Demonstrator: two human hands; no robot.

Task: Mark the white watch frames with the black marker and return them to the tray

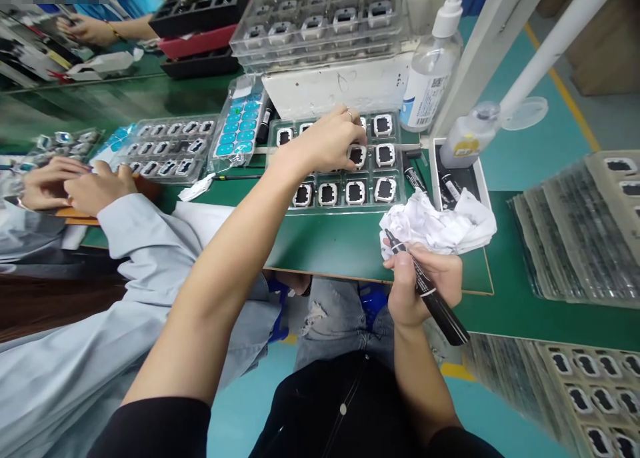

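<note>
My left hand (pixel 333 140) reaches over a clear plastic tray (pixel 341 203) of white square frames with dark centres. Its fingers are curled around one frame (pixel 357 157) in the middle row, and the fingertips are partly hidden. In my right hand (pixel 425 281) is a black marker (pixel 434 298), uncapped, its tip pointing up and left. That tip is near a crumpled white cloth (pixel 440 221) on the green table (pixel 320 245). More frames sit in the tray's compartments, including one at the lower right (pixel 385 189).
A pump bottle (pixel 431 78) and a smaller bottle (pixel 469 135) stand behind the cloth. Stacked trays (pixel 575 231) are at the right, others (pixel 320 25) at the back. At the left, a co-worker's hands (pixel 100 188) are beside another tray (pixel 170 151). A blue-celled pack (pixel 239 128) lies between.
</note>
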